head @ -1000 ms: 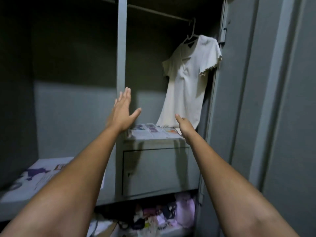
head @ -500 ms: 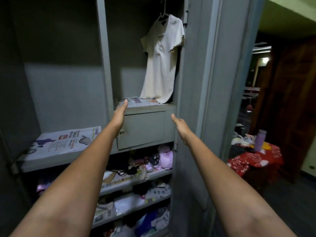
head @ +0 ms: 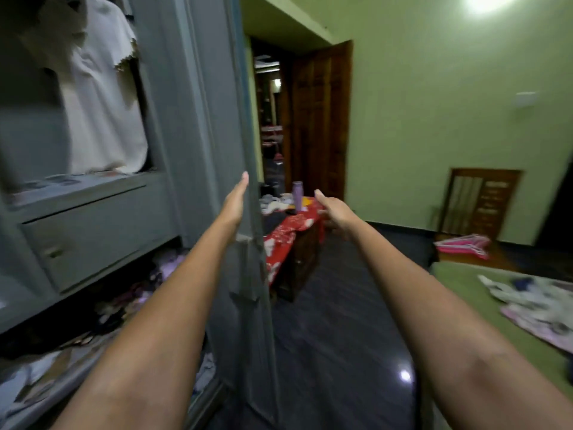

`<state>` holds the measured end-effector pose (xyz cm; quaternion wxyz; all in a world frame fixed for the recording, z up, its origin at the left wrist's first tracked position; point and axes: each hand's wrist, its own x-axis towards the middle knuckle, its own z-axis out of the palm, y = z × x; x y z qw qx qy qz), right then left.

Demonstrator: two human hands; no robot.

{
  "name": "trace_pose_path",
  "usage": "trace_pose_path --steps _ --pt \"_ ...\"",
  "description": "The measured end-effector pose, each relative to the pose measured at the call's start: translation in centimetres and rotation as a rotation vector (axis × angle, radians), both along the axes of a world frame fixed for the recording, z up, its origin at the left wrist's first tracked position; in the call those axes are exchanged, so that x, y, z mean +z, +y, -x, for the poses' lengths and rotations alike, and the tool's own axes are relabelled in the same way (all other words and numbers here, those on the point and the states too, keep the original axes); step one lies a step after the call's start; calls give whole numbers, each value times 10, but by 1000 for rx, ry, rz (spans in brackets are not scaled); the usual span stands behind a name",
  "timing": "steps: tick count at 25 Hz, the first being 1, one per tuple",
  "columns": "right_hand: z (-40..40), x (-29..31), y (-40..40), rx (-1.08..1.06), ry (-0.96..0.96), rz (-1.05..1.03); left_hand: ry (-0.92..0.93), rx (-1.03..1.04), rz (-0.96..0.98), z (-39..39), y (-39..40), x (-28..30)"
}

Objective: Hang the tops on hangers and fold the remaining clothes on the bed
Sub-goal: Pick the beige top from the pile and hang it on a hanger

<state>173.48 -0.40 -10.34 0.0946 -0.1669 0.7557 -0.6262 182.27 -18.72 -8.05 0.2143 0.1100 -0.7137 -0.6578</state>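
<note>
Two bare arms out in front, head view only. Left hand point(head: 234, 201) flat, fingers straight, holding nothing, in front of the grey wardrobe door point(head: 214, 150) edge; contact not clear. Right hand point(head: 336, 212) empty, fingers loosely curled, thumb forward, in front of the desk point(head: 283, 235) with red cloth. White top point(head: 99, 97) hangs on a hanger inside the wardrobe, up and left of the left hand. Remaining clothes point(head: 539, 301) lie unfolded on the green bed point(head: 459, 277), down and right of the right hand. Purple bottle point(head: 297, 195) stands between the hands, further off. Frame blurred.
</note>
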Motion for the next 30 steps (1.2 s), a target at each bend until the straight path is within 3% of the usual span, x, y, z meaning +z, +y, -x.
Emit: trace_pose_path --steps 6,14,23,30 --pt "20 -3 166 -361 -14 -130 15 -299 -57 63 114 0" --pt "106 -21 229 -426 -20 -61 51 -394 14 188 167 -20" --pt "330 13 281 -529 -27 -56 72 -408 35 418 204 10" --pt "508 -13 287 -522 -1 -64 40 -427 -9 608 220 -27"
